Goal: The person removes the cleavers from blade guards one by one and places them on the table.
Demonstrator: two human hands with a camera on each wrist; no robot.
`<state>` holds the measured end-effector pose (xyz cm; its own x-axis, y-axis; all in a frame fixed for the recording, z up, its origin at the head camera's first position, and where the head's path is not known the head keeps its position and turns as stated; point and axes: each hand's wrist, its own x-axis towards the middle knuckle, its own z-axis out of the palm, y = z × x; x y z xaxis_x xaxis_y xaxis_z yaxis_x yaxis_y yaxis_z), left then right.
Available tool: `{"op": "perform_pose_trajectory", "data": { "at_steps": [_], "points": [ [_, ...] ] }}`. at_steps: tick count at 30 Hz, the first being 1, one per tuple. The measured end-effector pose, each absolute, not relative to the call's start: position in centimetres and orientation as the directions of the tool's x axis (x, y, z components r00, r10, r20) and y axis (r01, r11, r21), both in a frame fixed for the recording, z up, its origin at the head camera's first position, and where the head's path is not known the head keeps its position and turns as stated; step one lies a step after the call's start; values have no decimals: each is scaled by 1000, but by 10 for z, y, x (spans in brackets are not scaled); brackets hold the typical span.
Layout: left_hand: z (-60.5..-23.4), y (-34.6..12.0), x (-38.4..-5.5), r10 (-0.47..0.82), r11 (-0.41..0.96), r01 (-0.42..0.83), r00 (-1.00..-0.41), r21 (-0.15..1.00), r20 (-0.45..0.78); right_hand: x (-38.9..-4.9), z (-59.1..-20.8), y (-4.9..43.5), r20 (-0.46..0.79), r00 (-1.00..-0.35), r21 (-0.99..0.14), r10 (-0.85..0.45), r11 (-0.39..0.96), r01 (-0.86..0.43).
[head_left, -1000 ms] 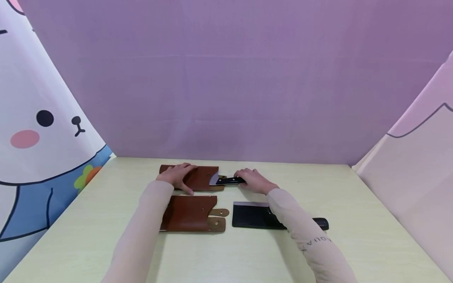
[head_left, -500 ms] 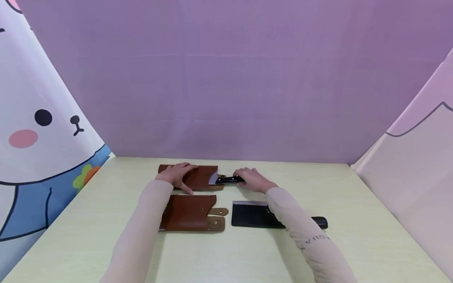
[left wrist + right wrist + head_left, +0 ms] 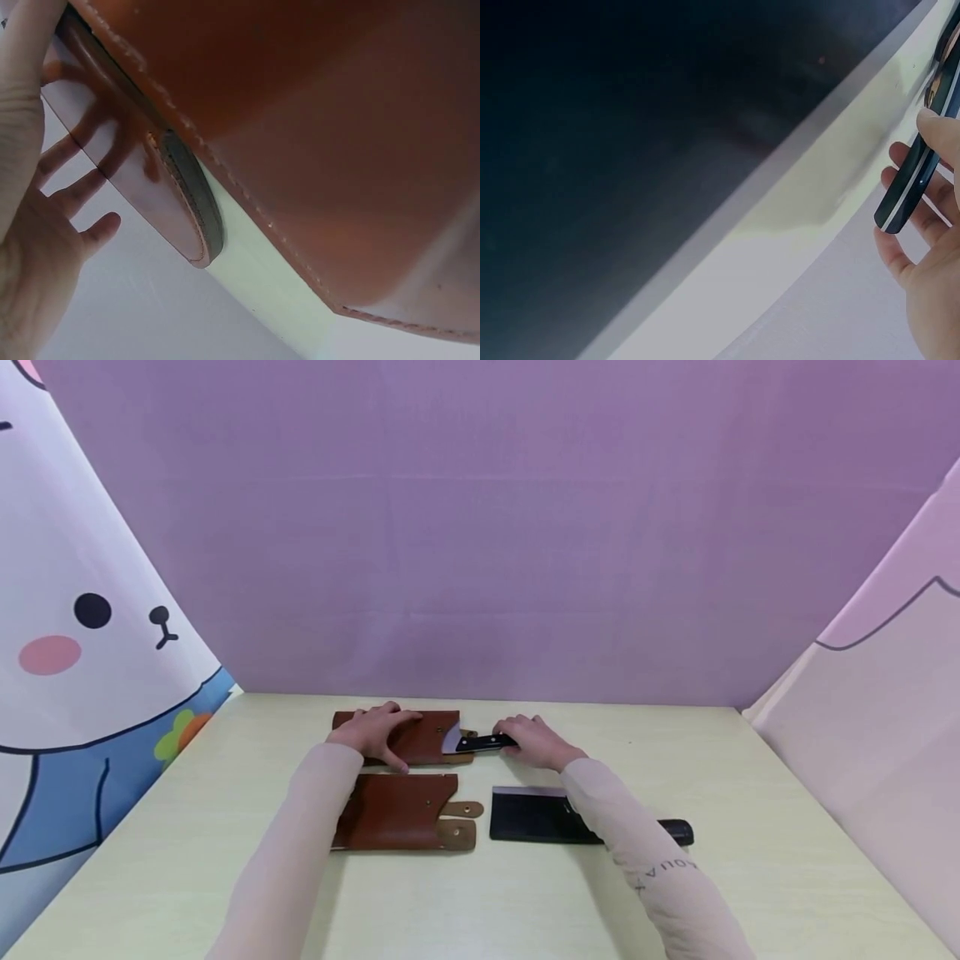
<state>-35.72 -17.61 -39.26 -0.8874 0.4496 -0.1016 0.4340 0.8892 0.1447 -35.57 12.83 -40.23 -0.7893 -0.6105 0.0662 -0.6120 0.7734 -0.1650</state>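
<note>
In the head view my left hand (image 3: 371, 733) lies with spread fingers across the farther brown leather sheath (image 3: 427, 739), thumb at its near edge. The left wrist view shows the fingers straight and apart. A knife (image 3: 483, 743) has its blade mostly hidden in that sheath; a bit of blade and the black riveted handle stick out to the right. My right hand (image 3: 536, 745) grips this handle, and in the right wrist view the thumb and fingers wrap the handle (image 3: 909, 184). A second brown leather sheath (image 3: 405, 810) lies nearer, below the left hand, its strap and flap unfastened.
A black-bladed cleaver (image 3: 525, 817) with a pale edge lies below the right hand, partly covered by the right sleeve (image 3: 637, 852). Everything rests on a pale table (image 3: 450, 910). A purple cloth backdrop (image 3: 495, 568) stands behind, with printed cloth at both sides.
The farther sheath, the knife and both hands keep nearly the same place. Only a slight shift of the view shows.
</note>
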Motion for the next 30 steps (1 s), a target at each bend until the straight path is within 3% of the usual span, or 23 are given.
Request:
{"op": "perform_pose_trajectory", "data": {
  "at_steps": [30],
  "points": [
    [-384,-183,-350,494,865,491,-870,106,3,-349,-399,133,186,-743,-138,-642,732,-667]
  ]
}}
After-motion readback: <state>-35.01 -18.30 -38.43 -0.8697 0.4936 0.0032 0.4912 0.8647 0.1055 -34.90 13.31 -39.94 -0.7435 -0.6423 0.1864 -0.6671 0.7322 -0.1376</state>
